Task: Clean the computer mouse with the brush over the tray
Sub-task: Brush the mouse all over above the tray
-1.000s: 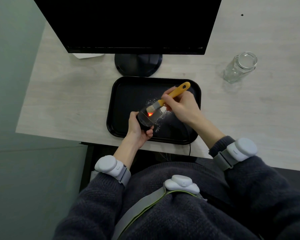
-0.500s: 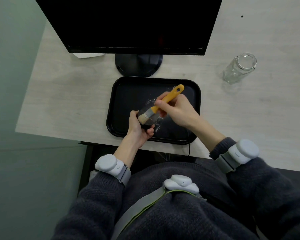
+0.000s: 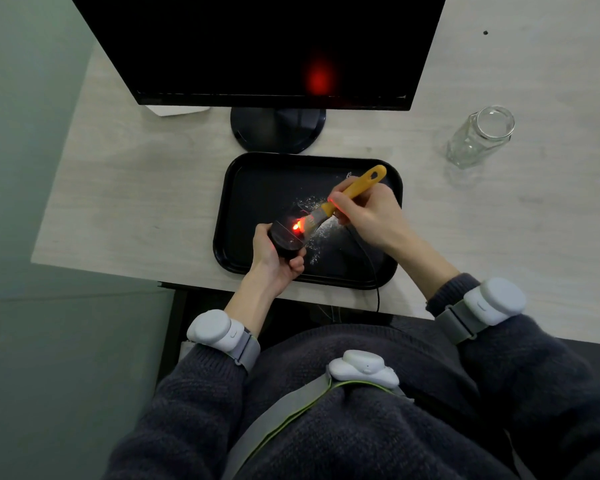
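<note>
The computer mouse (image 3: 286, 239) was held upside down in the left hand (image 3: 274, 261), with the fingers wrapped closed around its body, above the near left part of the black tray (image 3: 229, 209). Its underside was turned upward, and the red sensor light was seen glowing there. The brush (image 3: 340, 202) was gripped firmly by its yellow handle in the right hand (image 3: 368, 216), the fingers being closed around it as a pen is held, and the bristles were laid against the underside of the mouse just beside the red light. A scatter of pale dust (image 3: 317, 233) was lying on the tray floor, near the mouse and under the brush. The mouse cable (image 3: 371, 268) was led over the near edge of the tray and down past the desk (image 3: 118, 202). The step in hand was judged to be the brushing itself, and the task seemed to be well under way, since dust was already collected in the tray. For the next move, short light strokes away from the sensor would probably be needed, and the mouse should be kept above the tray, so that loosened dirt falls inside and not on the desk. The monitor (image 3: 257, 46) and the glass jar (image 3: 478, 136) were standing well apart from the work.
</note>
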The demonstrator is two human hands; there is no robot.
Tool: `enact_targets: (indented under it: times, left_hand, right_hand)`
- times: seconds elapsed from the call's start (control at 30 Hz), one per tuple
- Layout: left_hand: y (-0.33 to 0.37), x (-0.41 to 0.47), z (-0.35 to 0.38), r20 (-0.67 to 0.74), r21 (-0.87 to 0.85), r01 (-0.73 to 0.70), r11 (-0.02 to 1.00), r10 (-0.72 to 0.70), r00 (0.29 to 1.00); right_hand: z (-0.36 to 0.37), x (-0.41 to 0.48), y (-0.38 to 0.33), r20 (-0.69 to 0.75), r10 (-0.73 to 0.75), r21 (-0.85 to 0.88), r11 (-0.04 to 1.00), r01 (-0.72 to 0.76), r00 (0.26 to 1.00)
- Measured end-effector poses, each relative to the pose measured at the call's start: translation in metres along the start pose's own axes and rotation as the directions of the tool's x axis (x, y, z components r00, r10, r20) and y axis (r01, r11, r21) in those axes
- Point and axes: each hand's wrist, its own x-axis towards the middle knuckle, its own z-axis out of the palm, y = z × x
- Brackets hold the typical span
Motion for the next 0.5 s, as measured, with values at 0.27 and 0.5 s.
enact_targets:
  times: [0.27, 0.5]
  left_hand:
    - [0.003, -0.002, 0.000, 0.010, -0.003, -0.008, 1.000, 0.008, 1.000]
    - [0.003, -0.001, 0.005, 0.017, -0.033, 0.013, 0.999, -0.013, 1.000]
  right_hand:
    - [-0.005, -0.001, 0.008, 0.036, -0.023, -0.052, 0.998, 0.025, 0.999]
    - [0.003, -0.001, 0.004, 0.159, -0.044, 0.078, 0.996, 0.032, 0.986]
